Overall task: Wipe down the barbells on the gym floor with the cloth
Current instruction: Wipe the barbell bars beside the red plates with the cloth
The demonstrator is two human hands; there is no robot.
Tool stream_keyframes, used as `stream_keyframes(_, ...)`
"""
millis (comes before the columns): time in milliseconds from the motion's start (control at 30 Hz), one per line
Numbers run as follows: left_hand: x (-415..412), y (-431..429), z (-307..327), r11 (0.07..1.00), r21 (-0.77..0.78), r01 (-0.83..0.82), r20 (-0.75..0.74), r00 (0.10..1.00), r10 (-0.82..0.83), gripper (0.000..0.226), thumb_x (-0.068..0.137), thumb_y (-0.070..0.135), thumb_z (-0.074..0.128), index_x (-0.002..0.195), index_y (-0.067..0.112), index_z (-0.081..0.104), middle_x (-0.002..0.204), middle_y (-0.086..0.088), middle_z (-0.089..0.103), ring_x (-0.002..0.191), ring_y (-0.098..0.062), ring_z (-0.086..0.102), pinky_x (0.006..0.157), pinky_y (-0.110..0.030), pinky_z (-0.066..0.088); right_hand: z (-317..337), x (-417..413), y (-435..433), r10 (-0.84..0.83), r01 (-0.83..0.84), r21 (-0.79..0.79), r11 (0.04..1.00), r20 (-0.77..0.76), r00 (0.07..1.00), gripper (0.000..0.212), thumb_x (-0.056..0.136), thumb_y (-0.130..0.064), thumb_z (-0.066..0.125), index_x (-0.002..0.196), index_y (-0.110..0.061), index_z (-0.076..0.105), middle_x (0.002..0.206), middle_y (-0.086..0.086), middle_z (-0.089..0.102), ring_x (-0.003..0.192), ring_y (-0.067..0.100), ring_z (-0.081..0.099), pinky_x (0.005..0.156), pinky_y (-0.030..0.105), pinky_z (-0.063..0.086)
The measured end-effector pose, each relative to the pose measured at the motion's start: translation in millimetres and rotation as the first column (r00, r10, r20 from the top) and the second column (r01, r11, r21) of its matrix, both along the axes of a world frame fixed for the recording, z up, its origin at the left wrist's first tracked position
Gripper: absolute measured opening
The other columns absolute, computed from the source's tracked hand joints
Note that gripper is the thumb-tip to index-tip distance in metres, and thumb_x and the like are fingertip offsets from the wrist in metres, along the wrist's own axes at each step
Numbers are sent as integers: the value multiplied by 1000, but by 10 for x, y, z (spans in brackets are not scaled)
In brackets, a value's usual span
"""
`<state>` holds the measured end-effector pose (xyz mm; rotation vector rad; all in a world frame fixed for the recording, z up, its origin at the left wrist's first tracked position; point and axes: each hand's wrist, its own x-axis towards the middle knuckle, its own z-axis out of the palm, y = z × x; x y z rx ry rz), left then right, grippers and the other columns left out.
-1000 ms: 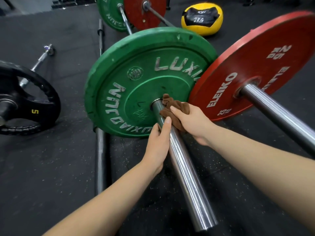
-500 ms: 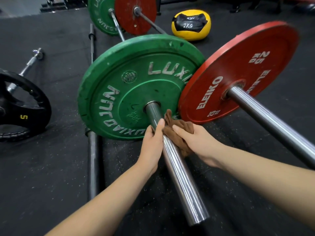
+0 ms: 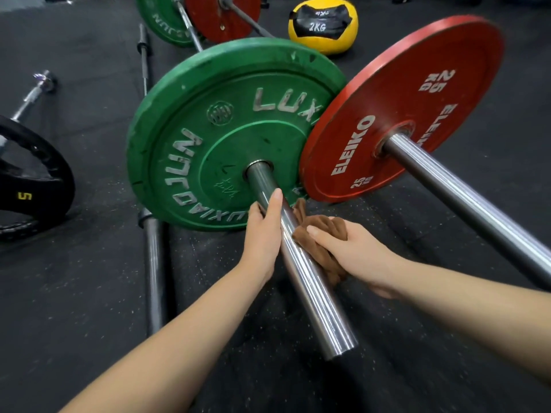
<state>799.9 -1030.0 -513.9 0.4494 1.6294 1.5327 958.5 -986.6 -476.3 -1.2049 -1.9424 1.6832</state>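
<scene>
- Black speckled rubber floor (image 3: pixel 74 293) runs under everything you see.
- Your green plate (image 3: pixel 208 138) stands on edge, and the red plate (image 3: pixel 402 93) just to its right overlaps its rim.
- A chrome sleeve (image 3: pixel 313 293) juts from the green plate toward you, with a bare bar (image 3: pixel 154 263) lying on the floor to its left.
- At the left edge sits a black plate (image 3: pixel 38 186), and a yellow ball (image 3: pixel 323 40) lies beyond the plates.
- Your left hand (image 3: pixel 262 234) grips the sleeve near the green plate, thumb on top.
- Your right hand (image 3: pixel 354 251) holds the brown cloth (image 3: pixel 325 231) bunched against the sleeve's right side.

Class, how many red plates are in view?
2: near red plate, right of the near green plate; far red plate, top centre. More may be hidden.
</scene>
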Motion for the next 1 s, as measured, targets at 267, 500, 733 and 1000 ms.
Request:
stream_keyframes(267, 94, 98, 14, 1000, -18, 8, -46, 999, -9, 39, 99, 60, 52, 122, 29, 53, 115, 5, 66, 106, -12, 64, 88, -30, 50, 73, 433, -177, 27, -63, 176, 982, 200, 979, 16, 96, -49, 61, 104, -38, 69, 95, -20, 72, 88, -8, 64, 80, 22, 48)
stream_keyframes(500, 131, 109, 8, 999, -32, -37, -76, 997, 34, 47, 95, 66, 53, 124, 29, 56, 119, 3, 67, 110, -17, 65, 103, -44, 50, 83, 407, -143, 27, -57, 146, 988, 201, 979, 24, 96, -51, 60, 112, -35, 70, 101, -17, 72, 96, -2, 65, 87, 24, 49)
stream_keyframes(733, 149, 91, 71, 998, -56, -24, -121, 992, 17, 37, 100, 61, 49, 119, 28, 49, 113, 8, 62, 107, -12, 60, 90, -35, 45, -15, 705, -396, 0, -48, 184, 982, 252, 968, 20, 95, -53, 59, 105, -37, 68, 96, -18, 71, 89, -5, 65, 79, 21, 47)
stream_keyframes(1000, 142, 76, 109, 987, -137, -78, -150, 987, 57, 81, 95, 66, 54, 157, 20, 30, 153, -3, 45, 138, -27, 46, 114, -43, 38, 351, 673, -103, 175, -276, 246, 929, 365, 914, 19, 89, -43, 68, 85, -27, 77, 83, -12, 75, 81, 2, 68, 79, 31, 53)
